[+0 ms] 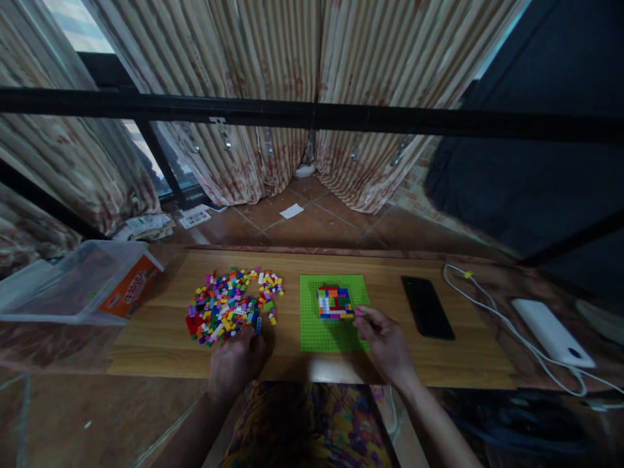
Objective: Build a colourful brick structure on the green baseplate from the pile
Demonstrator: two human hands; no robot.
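A green baseplate (309, 331) lies on the wooden board, bearing a low, multicoloured block of toy bricks (335, 303). At the block's right side, my right hand (387, 341) is closed in a pinch on a small pink brick (359, 312). My left hand (238, 357) rests at the near edge of a loose pile of toy bricks (224, 302), its fingers curled together. A long blue brick (259, 324) sticks up at those fingertips. Part of the left fingers is hidden behind the hand itself.
A black phone (428, 307) lies right of the baseplate. Farther right are a white power bank (553, 331) and its white cable (507, 318). A clear plastic box (73, 286) with an orange label stands at the left. A dark metal rail (312, 117) crosses beyond the board.
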